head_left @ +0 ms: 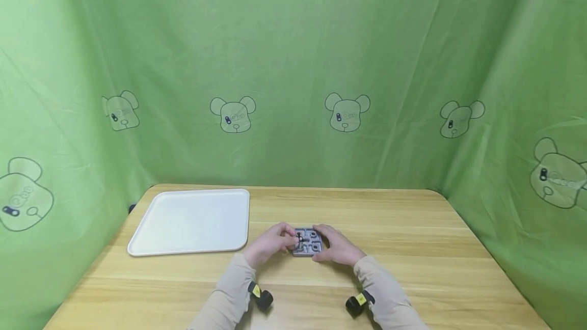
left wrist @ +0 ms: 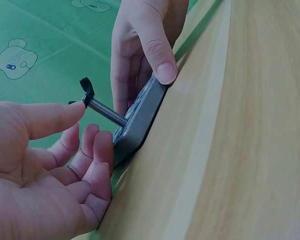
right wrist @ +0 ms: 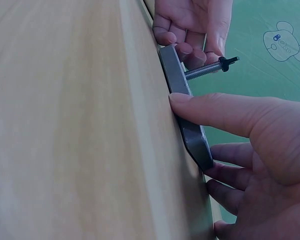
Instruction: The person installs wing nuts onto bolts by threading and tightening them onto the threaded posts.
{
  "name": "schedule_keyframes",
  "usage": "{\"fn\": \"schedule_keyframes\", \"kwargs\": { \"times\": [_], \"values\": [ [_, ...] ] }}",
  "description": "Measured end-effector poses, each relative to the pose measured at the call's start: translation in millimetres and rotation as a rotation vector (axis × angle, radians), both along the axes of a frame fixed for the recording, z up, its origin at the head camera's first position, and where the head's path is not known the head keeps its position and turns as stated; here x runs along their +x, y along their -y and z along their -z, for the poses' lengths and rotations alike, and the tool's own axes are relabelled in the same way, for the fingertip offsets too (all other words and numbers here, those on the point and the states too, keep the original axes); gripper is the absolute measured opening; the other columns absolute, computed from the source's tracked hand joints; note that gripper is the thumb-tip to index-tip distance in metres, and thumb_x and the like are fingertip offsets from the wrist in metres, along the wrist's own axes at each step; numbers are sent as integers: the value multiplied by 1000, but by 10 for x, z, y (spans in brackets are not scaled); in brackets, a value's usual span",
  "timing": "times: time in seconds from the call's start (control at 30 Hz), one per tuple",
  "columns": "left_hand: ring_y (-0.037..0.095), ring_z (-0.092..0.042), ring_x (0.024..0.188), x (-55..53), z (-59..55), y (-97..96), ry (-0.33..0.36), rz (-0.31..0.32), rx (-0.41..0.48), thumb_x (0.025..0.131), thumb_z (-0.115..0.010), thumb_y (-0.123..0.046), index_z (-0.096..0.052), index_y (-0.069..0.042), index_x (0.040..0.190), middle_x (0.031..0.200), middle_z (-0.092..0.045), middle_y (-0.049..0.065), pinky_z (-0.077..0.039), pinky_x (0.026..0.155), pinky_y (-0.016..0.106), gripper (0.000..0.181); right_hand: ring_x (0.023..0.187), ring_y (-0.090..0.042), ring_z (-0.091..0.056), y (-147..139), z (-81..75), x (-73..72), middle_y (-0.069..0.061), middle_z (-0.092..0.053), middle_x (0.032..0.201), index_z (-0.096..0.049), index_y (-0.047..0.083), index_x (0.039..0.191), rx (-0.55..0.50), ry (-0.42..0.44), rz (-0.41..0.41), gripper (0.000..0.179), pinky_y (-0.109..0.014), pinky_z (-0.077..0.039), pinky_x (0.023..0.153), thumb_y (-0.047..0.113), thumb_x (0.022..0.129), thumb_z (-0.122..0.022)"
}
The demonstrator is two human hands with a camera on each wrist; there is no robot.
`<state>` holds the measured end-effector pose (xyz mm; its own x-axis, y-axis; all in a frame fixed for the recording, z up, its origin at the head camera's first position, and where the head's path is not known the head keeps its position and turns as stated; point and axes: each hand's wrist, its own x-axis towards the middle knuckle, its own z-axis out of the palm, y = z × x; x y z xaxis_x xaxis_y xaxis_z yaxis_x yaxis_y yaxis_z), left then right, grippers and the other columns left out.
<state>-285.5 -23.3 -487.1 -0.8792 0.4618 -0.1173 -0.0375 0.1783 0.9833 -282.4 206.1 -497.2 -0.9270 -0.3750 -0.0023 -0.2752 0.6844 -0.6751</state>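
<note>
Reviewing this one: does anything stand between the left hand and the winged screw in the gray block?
Nothing visible does. The left hand has its thumb at the screw, by the black wing. The right hand holds the gray block, clear of the screw.

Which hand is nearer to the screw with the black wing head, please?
Left. The left hand is close beside the screw, at its black wing head; the right hand grips the gray block farther along, away from the screw.
</note>
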Motion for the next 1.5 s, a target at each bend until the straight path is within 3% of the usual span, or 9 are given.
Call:
{"fn": "schedule_keyframes", "kwargs": {
  "times": [0.17,0.73,1.23,1.5],
  "values": [
    [18,-56,86,-4,6,18,2,23,11,90,-62,-9,-56,0,102,98,-62,8,-47,77,28,17,135,-46,-39,10,-12,1,-26,-40,149,-40,1,145,-1,2,-3,90,-63,-28,112,26,70,-83],
    [15,-51,75,-24,17,2,-10,55,-4,84,-65,-6,-57,2,112,86,-56,2,-42,65,24,30,137,-48,-36,3,4,-11,-27,-39,149,-41,0,144,-4,-3,-13,89,-63,-26,113,26,70,-82],
    [16,-54,81,-19,7,-15,-21,45,-21,89,-62,-10,-62,-1,114,103,-63,10,-44,69,26,27,136,-47,-38,-9,15,-18,-26,-39,149,-40,0,145,-8,-4,-9,90,-63,-27,112,27,71,-83],
    [15,-55,81,-36,29,-26,-27,53,-18,92,-58,-10,-62,2,116,96,-64,9,-44,68,25,27,136,-46,-37,-11,28,-23,-25,-39,149,-40,1,145,2,-8,-5,90,-63,-27,112,28,71,-83]
  ]
}}
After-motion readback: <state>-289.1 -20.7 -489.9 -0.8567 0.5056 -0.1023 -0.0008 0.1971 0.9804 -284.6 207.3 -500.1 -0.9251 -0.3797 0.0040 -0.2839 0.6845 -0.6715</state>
